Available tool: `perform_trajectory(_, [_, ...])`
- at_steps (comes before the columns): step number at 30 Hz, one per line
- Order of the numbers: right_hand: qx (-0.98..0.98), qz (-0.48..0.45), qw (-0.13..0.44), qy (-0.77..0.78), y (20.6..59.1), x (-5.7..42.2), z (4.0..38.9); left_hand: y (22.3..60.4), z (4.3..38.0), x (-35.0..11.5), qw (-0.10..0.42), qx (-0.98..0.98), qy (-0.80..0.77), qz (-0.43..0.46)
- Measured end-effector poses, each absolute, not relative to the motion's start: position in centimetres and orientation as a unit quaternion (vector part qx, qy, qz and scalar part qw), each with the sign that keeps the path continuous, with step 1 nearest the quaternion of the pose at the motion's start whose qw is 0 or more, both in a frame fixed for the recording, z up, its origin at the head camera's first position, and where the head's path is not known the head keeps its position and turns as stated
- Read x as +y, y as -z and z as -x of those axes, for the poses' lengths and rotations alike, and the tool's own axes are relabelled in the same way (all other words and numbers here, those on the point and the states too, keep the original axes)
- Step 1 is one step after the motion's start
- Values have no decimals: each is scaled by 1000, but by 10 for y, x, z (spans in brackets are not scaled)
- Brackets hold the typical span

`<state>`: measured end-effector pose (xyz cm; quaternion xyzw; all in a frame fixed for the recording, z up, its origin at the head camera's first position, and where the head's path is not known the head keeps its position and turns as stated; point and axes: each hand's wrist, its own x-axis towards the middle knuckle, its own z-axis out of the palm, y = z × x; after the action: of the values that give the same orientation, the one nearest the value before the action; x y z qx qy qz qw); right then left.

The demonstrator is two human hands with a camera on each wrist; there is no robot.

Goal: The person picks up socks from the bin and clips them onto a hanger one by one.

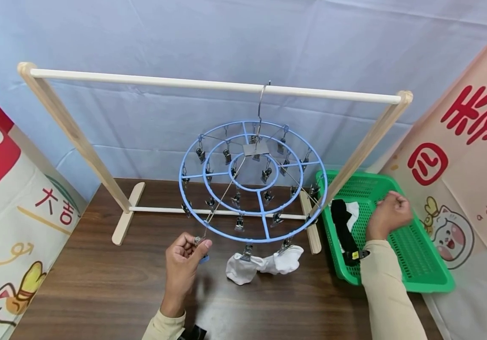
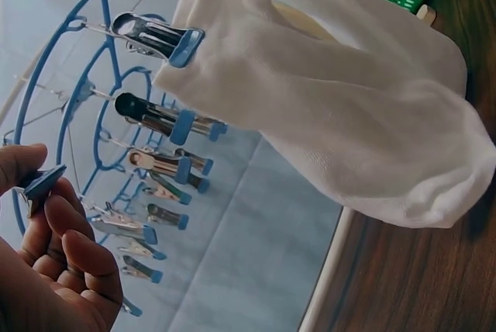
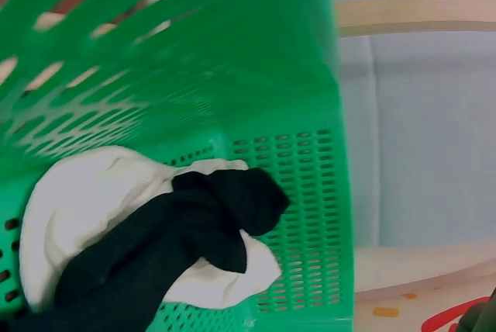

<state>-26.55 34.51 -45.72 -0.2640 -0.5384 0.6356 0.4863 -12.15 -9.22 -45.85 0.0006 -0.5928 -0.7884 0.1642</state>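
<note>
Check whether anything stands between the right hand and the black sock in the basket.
Nothing visible does: the black sock lies on top of white fabric inside the green basket, and the right hand is over that basket.

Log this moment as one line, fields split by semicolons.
left hand: pinching clip of blue hanger; right hand: over green basket, grip unclear; white socks: clipped to hanger; black and white fabric: in basket
</note>
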Motion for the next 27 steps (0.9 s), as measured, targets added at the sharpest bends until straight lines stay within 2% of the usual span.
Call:
perform_trajectory(14, [-659,301,444,-528,471,334,272,460,122,-93,160,-601,783,10])
perform_trajectory(20, [-743,307,377,-461,481,334,276,461,122,-94,170,-607,776,25])
perform_trajectory(27, [-814,274,298,-418,489,334,271,462,121,-95,174,-613,770,37])
